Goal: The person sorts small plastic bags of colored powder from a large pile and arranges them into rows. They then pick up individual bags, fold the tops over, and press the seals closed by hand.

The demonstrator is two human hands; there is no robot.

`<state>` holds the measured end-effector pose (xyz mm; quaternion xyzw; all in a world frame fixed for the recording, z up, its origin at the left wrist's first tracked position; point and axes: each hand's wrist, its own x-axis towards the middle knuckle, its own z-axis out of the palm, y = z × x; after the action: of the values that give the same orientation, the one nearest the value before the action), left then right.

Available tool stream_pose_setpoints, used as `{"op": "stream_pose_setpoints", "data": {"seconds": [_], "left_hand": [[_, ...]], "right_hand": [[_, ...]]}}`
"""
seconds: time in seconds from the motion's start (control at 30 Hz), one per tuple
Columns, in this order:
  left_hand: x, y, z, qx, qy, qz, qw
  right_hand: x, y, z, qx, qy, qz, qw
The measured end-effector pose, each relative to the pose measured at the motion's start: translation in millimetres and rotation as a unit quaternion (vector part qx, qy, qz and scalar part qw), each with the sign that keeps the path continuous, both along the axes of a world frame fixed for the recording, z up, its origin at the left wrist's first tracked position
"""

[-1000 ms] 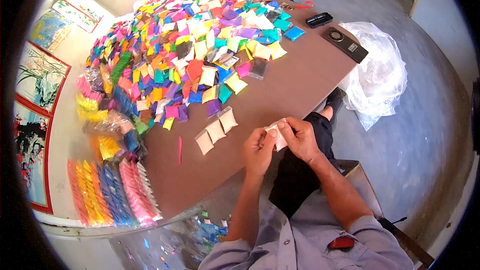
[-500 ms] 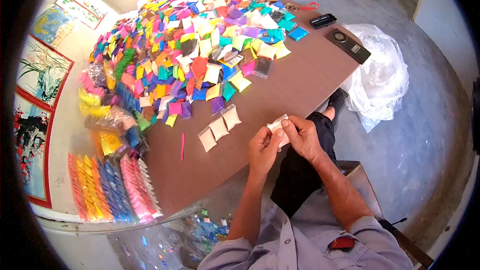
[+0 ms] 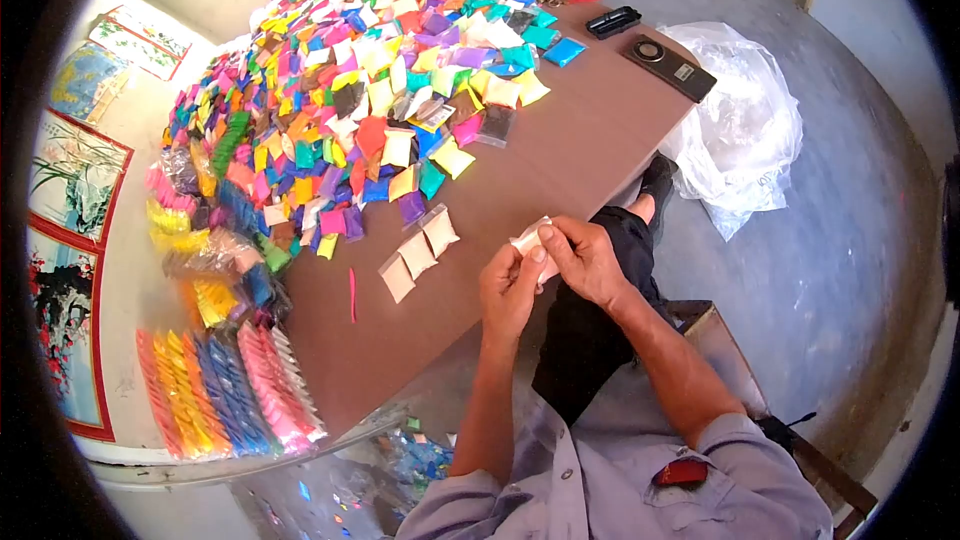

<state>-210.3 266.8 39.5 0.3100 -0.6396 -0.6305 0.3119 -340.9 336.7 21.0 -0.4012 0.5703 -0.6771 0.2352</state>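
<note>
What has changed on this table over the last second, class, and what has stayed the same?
Almost nothing. The left hand and right hand still pinch the small pale packet by the edge of the table, fingers barely shifting; nothing was let go. The three beige packets, pink stick and coloured pile stayed put.
</note>
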Motion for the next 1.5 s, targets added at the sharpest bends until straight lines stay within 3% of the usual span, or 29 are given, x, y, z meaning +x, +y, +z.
{"op": "stream_pose_setpoints", "data": {"seconds": [0.43,0.63,0.7,0.93,1.1,1.37,1.5], "left_hand": [[0.6,-4.7,-9.2,-0.009,0.039,0.019,0.999],[1.3,-2.2,-7.1,-0.027,0.0,0.024,0.999],[0.7,-2.6,-8.8,-0.002,0.004,0.05,0.999],[5.6,-5.5,-12.4,-0.003,0.047,0.032,0.998],[1.0,1.3,3.9,0.039,0.008,0.059,0.997],[-1.7,-1.5,1.5,0.004,0.043,0.057,0.997],[-13.1,-12.0,19.7,-0.075,0.001,0.044,0.996]], "right_hand": [[-1.6,0.2,1.3,-0.004,0.003,0.012,1.0],[-0.5,-0.8,-4.6,0.001,-0.042,0.015,0.999],[-0.2,-1.3,-3.1,-0.039,0.014,-0.004,0.999],[-3.1,0.4,1.1,0.018,0.012,0.028,0.999],[-1.6,-0.1,-0.6,0.008,0.015,0.006,1.0],[-1.4,2.1,6.6,0.0,0.037,0.01,0.999],[-6.4,-1.6,19.6,0.015,-0.013,0.011,1.0]]}}
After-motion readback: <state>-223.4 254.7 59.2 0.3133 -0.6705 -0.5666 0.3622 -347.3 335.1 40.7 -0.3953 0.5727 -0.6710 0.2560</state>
